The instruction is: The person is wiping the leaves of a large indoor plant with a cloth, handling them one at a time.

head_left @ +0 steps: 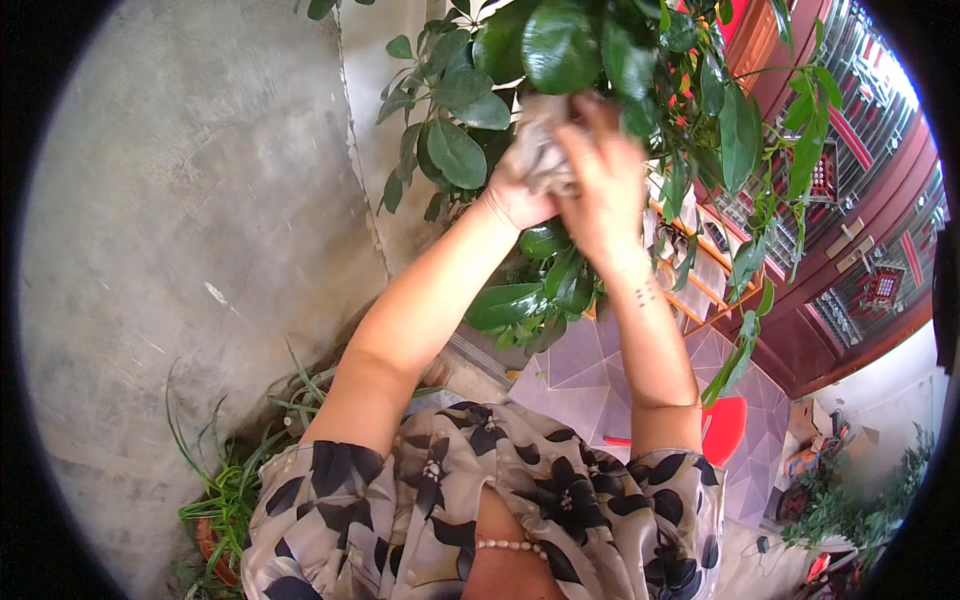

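A crumpled greyish-white cloth (543, 150) is bunched in my left hand (520, 200), up among the leaves of a tall potted plant. My left fingers are mostly hidden behind the cloth. Against its right side is my right hand (605, 195), its fingers bent toward the cloth and smeared by motion; whether they grip it or a leaf, I cannot tell. Large glossy green leaves (562, 48) hang just above both hands. More leaves (457, 152) spread out left of the cloth, and others (540, 290) sit below my wrists.
A bare grey concrete wall (200, 180) rises on the left, with a spiky potted plant (235, 500) at its foot. To the right stand a wooden rack (705, 275), a red plastic seat (724, 430) and dark red glazed doors (830, 250). Purple-grey patterned tiles (590, 370) cover the floor.
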Motion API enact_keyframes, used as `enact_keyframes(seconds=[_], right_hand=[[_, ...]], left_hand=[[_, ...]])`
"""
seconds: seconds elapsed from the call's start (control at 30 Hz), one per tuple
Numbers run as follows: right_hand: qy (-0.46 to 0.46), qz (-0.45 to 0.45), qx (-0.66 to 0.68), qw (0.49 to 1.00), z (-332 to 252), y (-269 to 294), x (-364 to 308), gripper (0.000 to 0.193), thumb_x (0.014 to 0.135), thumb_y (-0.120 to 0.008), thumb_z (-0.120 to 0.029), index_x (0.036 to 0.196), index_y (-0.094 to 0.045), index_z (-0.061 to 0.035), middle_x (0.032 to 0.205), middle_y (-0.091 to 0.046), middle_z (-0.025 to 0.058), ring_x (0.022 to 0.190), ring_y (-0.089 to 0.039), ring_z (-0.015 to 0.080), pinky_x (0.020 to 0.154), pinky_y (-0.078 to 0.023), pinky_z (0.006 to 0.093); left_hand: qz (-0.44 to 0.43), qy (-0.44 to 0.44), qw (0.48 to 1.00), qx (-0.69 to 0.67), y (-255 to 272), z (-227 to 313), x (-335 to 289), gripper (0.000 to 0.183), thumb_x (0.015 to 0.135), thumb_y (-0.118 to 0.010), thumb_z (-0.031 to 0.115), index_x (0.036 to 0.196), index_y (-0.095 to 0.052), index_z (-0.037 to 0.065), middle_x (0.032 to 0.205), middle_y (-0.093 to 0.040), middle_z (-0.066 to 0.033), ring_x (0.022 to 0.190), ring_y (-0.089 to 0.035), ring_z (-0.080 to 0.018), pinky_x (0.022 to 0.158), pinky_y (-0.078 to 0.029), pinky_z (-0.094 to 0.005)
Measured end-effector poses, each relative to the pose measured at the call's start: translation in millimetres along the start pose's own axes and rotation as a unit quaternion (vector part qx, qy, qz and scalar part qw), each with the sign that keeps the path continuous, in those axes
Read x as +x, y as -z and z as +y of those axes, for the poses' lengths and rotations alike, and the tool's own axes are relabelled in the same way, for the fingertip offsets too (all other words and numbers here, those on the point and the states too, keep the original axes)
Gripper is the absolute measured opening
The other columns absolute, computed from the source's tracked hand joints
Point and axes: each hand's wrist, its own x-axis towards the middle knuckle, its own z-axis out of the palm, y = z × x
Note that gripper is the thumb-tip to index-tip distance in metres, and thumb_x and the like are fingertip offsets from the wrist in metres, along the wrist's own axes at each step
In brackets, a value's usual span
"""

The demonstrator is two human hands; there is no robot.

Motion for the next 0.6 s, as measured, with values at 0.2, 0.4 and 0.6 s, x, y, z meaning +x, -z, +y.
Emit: enact_keyframes(seconds=[0.2,0.4,0.6], right_hand=[[-0.045,-0.082,0.097,0.991,-46.3,-4.2,-33.8,0.046,0.062,-0.062,-0.007,0.108,-0.057,-0.0092,0.118,-0.055,0.0083,0.115,-0.045,0.0328,0.091,-0.035,0.0441],[-0.336,-0.203,0.487,0.78,-51.9,19.3,-43.5,0.033,0.075,-0.068,-0.012,0.105,-0.055,-0.0071,0.094,-0.059,0.0075,0.084,-0.058,0.0167,0.07,-0.047,0.0318],[-0.184,0.115,0.438,0.873,-49.0,27.8,-15.3,0.035,0.073,-0.068,0.003,0.102,-0.051,-0.0063,0.1,-0.055,0.0093,0.087,-0.056,0.016,0.081,-0.047,0.0306]], left_hand=[[-0.077,-0.083,0.993,-0.017,29.8,0.3,1.3,0.067,0.088,-0.031,0.058,0.137,-0.032,0.013,0.141,-0.032,-0.0173,0.13,-0.031,-0.0308,0.107,-0.027,-0.0481],[0.002,0.017,0.998,0.056,-24.0,-0.2,-13.2,0.087,0.085,-0.019,0.07,0.141,-0.023,0.003,0.143,-0.031,-0.0122,0.132,-0.028,-0.0265,0.103,-0.032,-0.0433],[-0.005,0.042,0.997,0.063,-11.6,11.4,-25.0,0.083,0.086,-0.021,0.069,0.142,-0.023,0.007,0.143,-0.032,-0.0085,0.13,-0.033,-0.0246,0.108,-0.027,-0.0388]])
